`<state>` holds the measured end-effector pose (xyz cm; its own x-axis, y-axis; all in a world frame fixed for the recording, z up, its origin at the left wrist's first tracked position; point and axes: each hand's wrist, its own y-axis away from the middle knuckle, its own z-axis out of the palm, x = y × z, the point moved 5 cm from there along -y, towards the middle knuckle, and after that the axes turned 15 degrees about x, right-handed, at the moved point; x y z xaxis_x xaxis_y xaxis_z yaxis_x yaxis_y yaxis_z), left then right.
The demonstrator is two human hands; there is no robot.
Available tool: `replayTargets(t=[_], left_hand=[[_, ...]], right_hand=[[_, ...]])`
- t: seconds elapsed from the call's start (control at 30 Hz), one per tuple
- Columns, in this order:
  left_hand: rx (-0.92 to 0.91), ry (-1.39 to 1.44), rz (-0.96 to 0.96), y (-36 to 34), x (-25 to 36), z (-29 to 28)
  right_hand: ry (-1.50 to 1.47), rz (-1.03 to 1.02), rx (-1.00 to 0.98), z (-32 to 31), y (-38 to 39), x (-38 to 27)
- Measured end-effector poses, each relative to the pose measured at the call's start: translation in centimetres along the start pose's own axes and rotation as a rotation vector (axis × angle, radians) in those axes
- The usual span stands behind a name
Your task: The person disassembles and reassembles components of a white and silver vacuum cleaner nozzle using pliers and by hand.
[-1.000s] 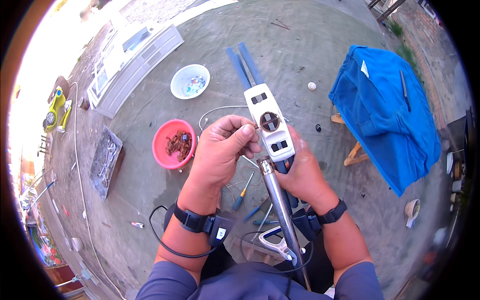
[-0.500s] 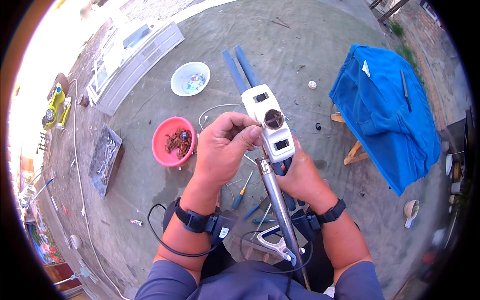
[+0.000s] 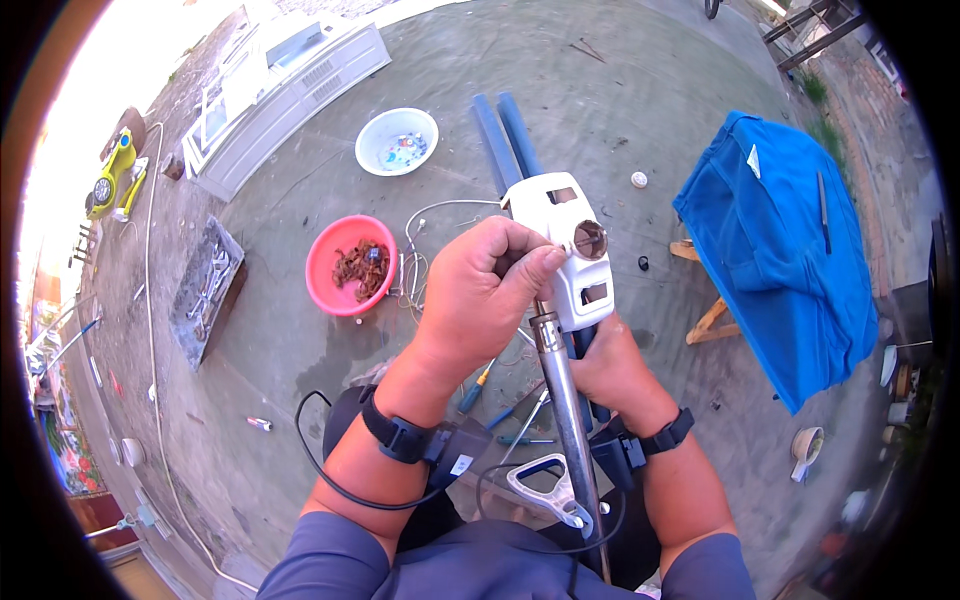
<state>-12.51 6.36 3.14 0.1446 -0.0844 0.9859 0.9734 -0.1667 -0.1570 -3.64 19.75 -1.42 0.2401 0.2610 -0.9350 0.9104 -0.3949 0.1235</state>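
Note:
A white plastic bracket (image 3: 545,215) with rectangular openings and a round, brown-rimmed hole stands in front of me. Two blue padded bars (image 3: 504,145) run out past its far end. Thumb and forefinger of my left hand (image 3: 480,285) are pinched together at the bracket's left edge, close to the round hole; anything between the fingertips is too small to make out. My right hand (image 3: 615,370) is closed round the bracket's near end, its fingers partly hidden. Between my forearms a metal tube (image 3: 568,410) slants up to the bracket, with a silver triangular handle (image 3: 545,485) beside it.
Left lie a pink basin (image 3: 318,262) of brown pieces, a white basin (image 3: 372,150) and a metal tray (image 3: 190,335) of wrenches. Screwdrivers (image 3: 470,396) lie below my hands. A blue cloth (image 3: 770,250) covers a wooden-legged stand at right. A white cabinet-like panel (image 3: 310,85) lies far left.
The white bracket has shifted right and turned, so its round hole faces more to the right. Both hands have moved right with it, the left still pinched at its edge.

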Motion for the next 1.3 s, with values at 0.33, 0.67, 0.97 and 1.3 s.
replayTargets(t=[0.33, 0.67, 0.97, 1.3], left_hand=[[0.020, -0.116, 0.071, -0.1, -0.2, -0.3], [-0.024, 0.015, -0.115, 0.1, 0.0, 0.0], [-0.124, 0.324, -0.319, -0.2, -1.5, -0.5], [-0.109, 0.258, -0.317, -0.3, -1.0, -0.9]], right_hand=[[-0.006, -0.026, -0.017, 0.3, -0.1, 0.2], [-0.007, -0.030, -0.069, 0.6, 0.4, -0.5], [-0.097, 0.037, -0.096, 0.6, 0.1, 0.6], [-0.068, -0.028, -0.065, 0.6, 0.7, -0.9]])
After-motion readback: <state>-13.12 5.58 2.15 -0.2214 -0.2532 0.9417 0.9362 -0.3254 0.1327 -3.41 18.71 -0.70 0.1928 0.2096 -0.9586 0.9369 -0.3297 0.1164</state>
